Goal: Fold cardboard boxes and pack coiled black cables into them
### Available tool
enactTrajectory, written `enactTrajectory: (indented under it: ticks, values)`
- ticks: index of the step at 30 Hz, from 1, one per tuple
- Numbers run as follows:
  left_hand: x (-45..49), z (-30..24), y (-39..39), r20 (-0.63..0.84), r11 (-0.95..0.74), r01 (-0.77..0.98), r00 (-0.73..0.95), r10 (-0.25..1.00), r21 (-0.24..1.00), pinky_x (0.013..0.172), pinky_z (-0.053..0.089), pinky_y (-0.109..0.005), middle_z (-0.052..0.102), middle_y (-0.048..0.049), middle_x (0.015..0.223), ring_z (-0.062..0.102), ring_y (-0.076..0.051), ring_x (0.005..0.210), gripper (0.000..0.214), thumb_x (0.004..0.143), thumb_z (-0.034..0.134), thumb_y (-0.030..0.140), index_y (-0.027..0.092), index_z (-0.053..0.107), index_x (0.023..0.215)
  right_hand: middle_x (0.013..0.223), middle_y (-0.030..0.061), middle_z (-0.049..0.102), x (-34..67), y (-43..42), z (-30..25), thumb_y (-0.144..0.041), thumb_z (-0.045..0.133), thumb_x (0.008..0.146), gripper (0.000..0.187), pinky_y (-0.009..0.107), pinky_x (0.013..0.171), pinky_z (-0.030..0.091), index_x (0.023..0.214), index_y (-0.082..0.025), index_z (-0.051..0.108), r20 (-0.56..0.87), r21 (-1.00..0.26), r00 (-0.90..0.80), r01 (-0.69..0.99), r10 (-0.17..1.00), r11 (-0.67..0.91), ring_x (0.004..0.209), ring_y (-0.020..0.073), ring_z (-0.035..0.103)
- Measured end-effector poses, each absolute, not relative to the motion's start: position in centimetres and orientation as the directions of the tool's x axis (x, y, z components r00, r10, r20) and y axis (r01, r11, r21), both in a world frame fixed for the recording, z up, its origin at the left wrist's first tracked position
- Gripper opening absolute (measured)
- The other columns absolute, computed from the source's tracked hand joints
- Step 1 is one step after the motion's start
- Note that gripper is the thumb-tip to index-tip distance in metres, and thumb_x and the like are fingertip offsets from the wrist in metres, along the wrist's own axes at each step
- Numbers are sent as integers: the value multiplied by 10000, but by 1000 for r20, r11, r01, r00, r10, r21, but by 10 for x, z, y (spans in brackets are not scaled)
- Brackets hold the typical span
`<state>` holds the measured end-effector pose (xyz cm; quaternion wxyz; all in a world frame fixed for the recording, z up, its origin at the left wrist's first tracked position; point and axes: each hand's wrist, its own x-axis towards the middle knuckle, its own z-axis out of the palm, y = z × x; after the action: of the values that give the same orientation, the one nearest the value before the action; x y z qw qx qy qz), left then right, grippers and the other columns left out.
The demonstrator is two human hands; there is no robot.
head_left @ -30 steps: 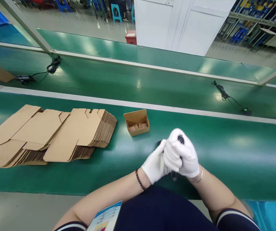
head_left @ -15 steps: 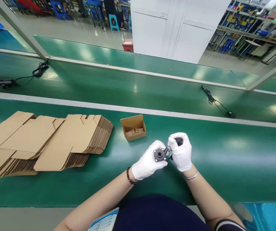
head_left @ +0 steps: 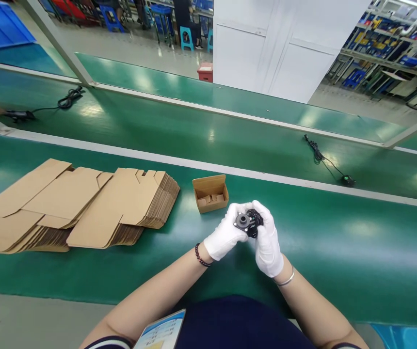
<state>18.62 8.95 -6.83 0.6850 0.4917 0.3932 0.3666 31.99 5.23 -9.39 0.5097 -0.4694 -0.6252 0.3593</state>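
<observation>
My left hand (head_left: pixel 226 231) and my right hand (head_left: pixel 267 245), both in white gloves, hold a small dark grey round part (head_left: pixel 243 221) with a central hole and screw holes in its flange. A coil of black cable (head_left: pixel 255 224) sits against the part, and my right hand's fingers wrap around the coil. An open brown cardboard box (head_left: pixel 210 194) with inner tabs stands just beyond my hands, not touching them. To the left lies a stack of flat cardboard box blanks (head_left: pixel 121 198).
The hands work above a green conveyor belt (head_left: pixel 339 247) with a white rail (head_left: pixel 266 180) behind it. A farther green belt carries black cables with small plugs (head_left: pixel 317 155). A printed card (head_left: pixel 162 332) hangs at my chest. Beyond are a white cabinet (head_left: pixel 288 48) and shelving.
My hands have drawn closer together around the part, which now lies against the cable coil. One second ago they were clasped over it. The view has shifted slightly.
</observation>
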Motion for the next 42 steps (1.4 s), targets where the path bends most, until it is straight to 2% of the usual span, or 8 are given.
enactTrajectory:
  ticks: [4,10,16,23,27,31,35,42]
  values:
    - [176,-70,95,-157,318,-231,527,835,919,827,435,-338,538,-1,1047,530,-186,920,738,465,561,37,249,443,1162,1415,70,463,324,59,-84,-263,392,964,540,503,1081,383,1477,-343,245,481,-773,-218,350,849,528,1269,263,480]
    - [166,-68,98,-73,232,-186,611,788,955,889,448,-399,620,-46,978,574,-252,974,469,581,658,96,188,560,1030,1406,67,489,315,66,-77,-266,459,927,633,560,1111,336,1494,-351,193,609,-551,-352,456,711,699,1283,285,479]
    - [151,-66,90,-38,154,-151,582,812,977,856,485,-398,636,-77,1065,585,-276,1012,599,603,694,116,186,532,1176,1488,60,408,304,68,-77,-295,441,944,770,630,1151,156,1511,-338,-78,585,-680,-383,249,715,690,1407,256,311]
    - [141,-67,87,17,53,-99,601,799,994,1034,424,-456,618,-83,1170,541,-282,1170,306,746,658,256,220,611,1047,1171,67,665,294,81,-71,-397,773,709,526,587,1147,232,1159,-267,534,462,-781,-450,202,765,591,1256,299,514]
    - [136,-72,75,0,80,-173,420,907,982,1011,449,-476,567,-105,1236,536,-274,1196,414,767,618,210,231,511,1166,999,48,667,289,91,-56,-279,735,745,410,494,901,521,1081,-275,500,545,-793,-317,106,776,600,919,235,673]
    - [114,-85,87,214,-195,184,-91,973,964,1109,335,-491,356,-162,1423,360,-328,1353,778,635,750,212,214,356,1307,977,46,630,278,127,-43,-309,681,803,337,427,760,556,1043,-280,446,584,-809,-118,-8,803,587,845,206,665]
    - [96,-104,128,182,-172,336,1,983,926,1115,305,-505,303,-200,1465,311,-369,1381,1188,504,852,287,183,128,1440,1001,53,626,259,169,-51,-404,696,768,377,433,839,520,1028,-279,454,658,-717,-279,52,700,695,908,216,644]
    - [91,-113,158,75,-138,261,239,968,955,950,472,-379,614,-90,1178,591,-263,1102,605,639,787,283,178,508,1166,821,77,647,260,197,-61,-379,578,859,191,344,687,436,839,-189,576,224,-168,-846,456,484,874,754,217,602]
